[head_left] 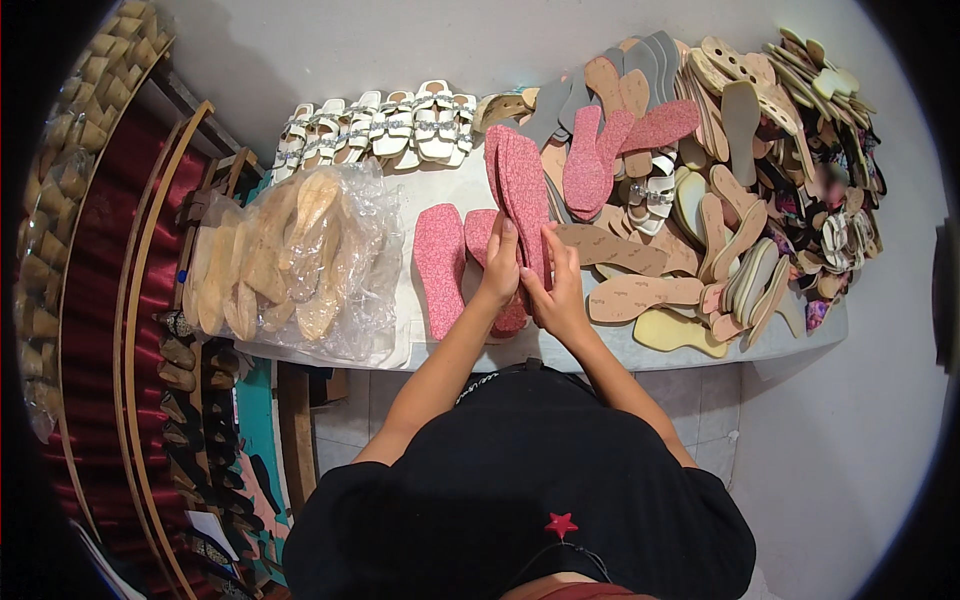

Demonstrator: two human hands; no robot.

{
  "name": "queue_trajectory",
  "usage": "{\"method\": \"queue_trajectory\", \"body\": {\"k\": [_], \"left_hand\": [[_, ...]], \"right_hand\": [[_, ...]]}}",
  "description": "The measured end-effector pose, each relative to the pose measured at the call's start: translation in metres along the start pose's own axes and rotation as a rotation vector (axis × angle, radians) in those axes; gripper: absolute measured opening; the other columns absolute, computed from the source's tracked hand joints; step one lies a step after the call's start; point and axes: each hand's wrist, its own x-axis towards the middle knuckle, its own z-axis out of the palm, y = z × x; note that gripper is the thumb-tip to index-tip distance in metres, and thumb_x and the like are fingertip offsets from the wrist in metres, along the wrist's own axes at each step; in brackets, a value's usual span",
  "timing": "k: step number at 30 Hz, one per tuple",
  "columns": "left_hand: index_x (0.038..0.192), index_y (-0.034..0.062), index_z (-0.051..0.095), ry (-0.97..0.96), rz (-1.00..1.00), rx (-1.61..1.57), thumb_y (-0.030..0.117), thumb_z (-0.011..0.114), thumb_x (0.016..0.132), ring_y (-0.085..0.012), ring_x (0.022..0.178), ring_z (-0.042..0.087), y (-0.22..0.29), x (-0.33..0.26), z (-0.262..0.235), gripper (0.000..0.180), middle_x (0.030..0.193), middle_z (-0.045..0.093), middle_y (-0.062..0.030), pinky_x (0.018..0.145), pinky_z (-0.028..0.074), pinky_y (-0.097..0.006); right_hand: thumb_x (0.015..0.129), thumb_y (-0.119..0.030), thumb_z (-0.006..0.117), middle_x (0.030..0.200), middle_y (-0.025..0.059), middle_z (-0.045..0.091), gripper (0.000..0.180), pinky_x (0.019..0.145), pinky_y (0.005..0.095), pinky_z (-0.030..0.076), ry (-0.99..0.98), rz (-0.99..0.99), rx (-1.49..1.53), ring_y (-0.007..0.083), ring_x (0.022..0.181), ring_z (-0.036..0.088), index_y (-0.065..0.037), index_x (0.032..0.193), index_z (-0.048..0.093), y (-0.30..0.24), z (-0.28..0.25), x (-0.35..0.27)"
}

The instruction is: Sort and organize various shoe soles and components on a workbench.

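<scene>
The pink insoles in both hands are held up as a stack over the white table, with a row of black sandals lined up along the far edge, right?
Not quite: the head view shows the sandals along the far edge are white, not black. The rest holds: the left hand and right hand hold a stack of pink insoles over the white table.

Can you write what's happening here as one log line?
left hand + right hand: gripping stack of pink insoles | loose pink insole beside | table
</scene>
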Motion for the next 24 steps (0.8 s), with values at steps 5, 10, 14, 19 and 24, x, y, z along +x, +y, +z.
{"method": "queue_trajectory", "body": {"k": [5, 10, 14, 19, 24], "left_hand": [[0.121, 0.0004, 0.032, 0.017, -0.064, -0.026, 0.035, 0.023, 0.094, -0.0231, 0.1, 0.052, -0.004, -0.005, -0.004, 0.044, 0.107, 0.054, -0.0187, 0.088, 0.041, -0.033], [0.121, -0.0035, 0.035, -0.005, -0.083, 0.02, 0.042, 0.015, 0.093, -0.0271, 0.101, 0.052, 0.001, -0.007, 0.008, 0.057, 0.113, 0.051, -0.0203, 0.088, 0.043, -0.036], [0.121, -0.0038, 0.035, -0.034, -0.127, -0.006, 0.043, 0.014, 0.092, -0.028, 0.102, 0.052, -0.001, -0.008, 0.005, 0.059, 0.114, 0.05, -0.0207, 0.088, 0.042, -0.036], [0.116, -0.0039, 0.04, -0.04, -0.201, -0.169, 0.04, 0.019, 0.093, -0.0245, 0.102, 0.052, -0.003, -0.01, 0.003, 0.053, 0.111, 0.051, -0.0162, 0.087, 0.043, -0.035], [0.113, -0.0042, 0.043, 0.128, -0.114, 0.16, 0.04, 0.022, 0.093, -0.0203, 0.098, 0.05, -0.011, -0.013, 0.001, 0.052, 0.105, 0.052, -0.0138, 0.087, 0.039, -0.032]], "right_hand": [[0.078, -0.024, 0.058, 0.099, 0.0189, 0.04, 0.058, 0.086, 0.0369, 0.033, 0.005, 0.008, 0.022, 0.0305, 0.093, 0.043, -0.004, 0.127, 0.034, -0.006, 0.001, 0.0], [0.077, -0.026, 0.058, 0.099, 0.0196, 0.039, 0.059, 0.085, 0.0385, 0.031, 0.016, 0.033, 0.025, 0.0312, 0.091, 0.039, -0.005, 0.127, 0.035, -0.008, -0.001, -0.001], [0.076, -0.026, 0.059, 0.098, 0.0196, 0.039, 0.059, 0.085, 0.0385, 0.03, 0.035, 0.01, -0.044, 0.0309, 0.091, 0.037, -0.005, 0.126, 0.037, -0.006, 0.0, -0.001], [0.075, -0.026, 0.06, 0.096, 0.0201, 0.04, 0.057, 0.084, 0.0386, 0.031, 0.064, 0.01, -0.1, 0.0303, 0.09, 0.038, -0.004, 0.124, 0.041, -0.011, 0.0, -0.001], [0.075, -0.026, 0.06, 0.089, 0.0195, 0.044, 0.051, 0.077, 0.0351, 0.038, 0.003, 0.073, -0.218, 0.0284, 0.084, 0.045, -0.006, 0.12, 0.047, -0.015, -0.009, -0.003]]}}
